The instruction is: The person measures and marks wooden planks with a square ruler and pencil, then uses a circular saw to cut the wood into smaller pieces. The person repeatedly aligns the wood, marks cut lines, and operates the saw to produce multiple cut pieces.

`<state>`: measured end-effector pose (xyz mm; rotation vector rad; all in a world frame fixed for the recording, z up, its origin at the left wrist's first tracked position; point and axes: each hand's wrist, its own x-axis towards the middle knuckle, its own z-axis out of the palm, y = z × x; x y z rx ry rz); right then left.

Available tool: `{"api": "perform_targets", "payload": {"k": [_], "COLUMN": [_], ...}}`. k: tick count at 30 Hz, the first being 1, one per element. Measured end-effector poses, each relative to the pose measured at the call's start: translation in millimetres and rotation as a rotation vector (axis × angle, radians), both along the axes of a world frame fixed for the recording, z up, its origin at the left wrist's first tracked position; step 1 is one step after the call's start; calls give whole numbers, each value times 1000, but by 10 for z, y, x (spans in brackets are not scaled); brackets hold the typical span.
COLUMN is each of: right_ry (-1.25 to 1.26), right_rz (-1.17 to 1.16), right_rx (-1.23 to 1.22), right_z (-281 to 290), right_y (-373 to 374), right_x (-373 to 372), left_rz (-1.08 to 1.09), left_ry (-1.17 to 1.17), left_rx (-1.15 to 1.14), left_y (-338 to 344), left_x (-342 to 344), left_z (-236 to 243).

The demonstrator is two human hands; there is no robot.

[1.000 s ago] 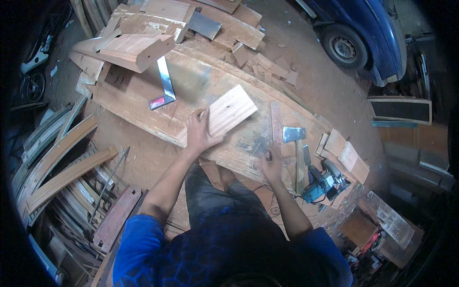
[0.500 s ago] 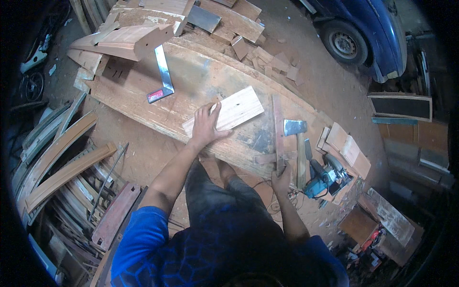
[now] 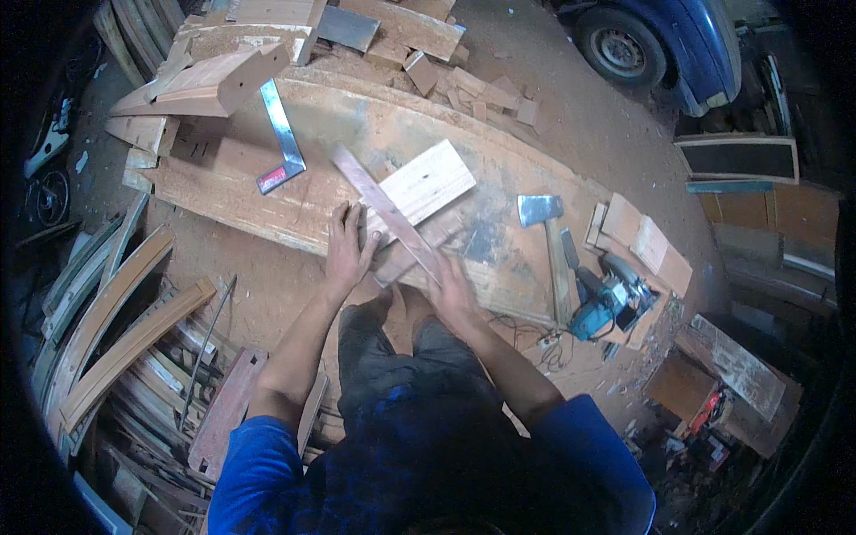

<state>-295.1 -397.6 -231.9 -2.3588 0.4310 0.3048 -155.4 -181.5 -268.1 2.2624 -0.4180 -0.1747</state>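
Note:
A short pale wooden board lies slanted on the workbench. My left hand grips its near-left end, fingers bent over the edge. In my right hand is a wooden square, made of two crossed reddish strips. Its long strip lies across the board, slightly blurred, and its shorter strip shows at the board's near side. Whether the square presses on the board or hovers just above it, I cannot tell. A metal try square rests to the left on the bench.
The long plank workbench is dusty. An axe lies at its right, near a teal circular saw and wood pieces. A thick shaped timber sits far left. Curved wood strips crowd the left floor; a blue car stands far right.
My right hand has brought the wooden square leftward from beside the axe onto or over the pale board. My left hand has shifted toward the board's near end. The view has moved slightly.

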Motion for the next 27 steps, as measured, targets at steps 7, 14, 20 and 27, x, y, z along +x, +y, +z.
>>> {"api": "perform_targets", "payload": {"k": [7,14,20,27], "right_ry": [-267,-381,-494,-166], "right_rz": [-76,-659,-1493,-1316], "right_rx": [48,-572,649,588], "right_z": [305,1377,1180,1275], "right_y": [-34,-1316,-2068,-2626], "right_x": [30,-1333,-1913,-1603], "left_rz": [-19,-50,-65,-209], "left_ry": [53,-25,50,12], "left_rx": [55,80,60,-118], "left_y": [192,455,422,-1215], "left_x": [-147,-451,-890,-1247], "left_z": [278,452,662,1432]}}
